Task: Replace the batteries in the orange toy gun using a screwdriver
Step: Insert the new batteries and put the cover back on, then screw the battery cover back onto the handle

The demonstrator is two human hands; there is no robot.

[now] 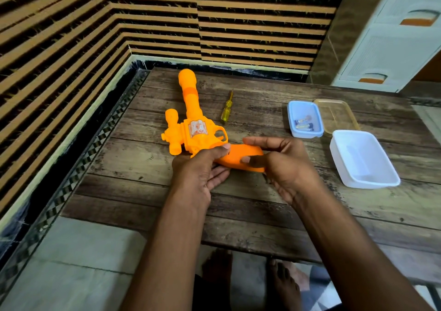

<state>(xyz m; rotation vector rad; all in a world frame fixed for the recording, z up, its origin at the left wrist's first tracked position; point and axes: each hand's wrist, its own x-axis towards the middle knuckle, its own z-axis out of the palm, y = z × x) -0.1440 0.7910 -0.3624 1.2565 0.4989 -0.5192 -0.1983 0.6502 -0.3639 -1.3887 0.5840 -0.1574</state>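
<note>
The orange toy gun (191,120) lies on the wooden table (143,167), barrel pointing away from me, grip toward me. My left hand (202,167) grips the gun where the body meets the grip, thumb on top and fingers underneath. My right hand (279,162) holds the orange grip (238,158), thumb pressed on its upper face and fingers curled behind it. A yellow-handled screwdriver (226,110) lies on the table just right of the barrel, apart from both hands. Batteries (303,123) lie in a small blue box (296,131).
A clear yellowish lid (338,115) lies behind the blue box. A larger white tub (372,182) stands at the right. A striped wall borders the table on the left and far side. My bare feet (250,275) show below the table's near edge.
</note>
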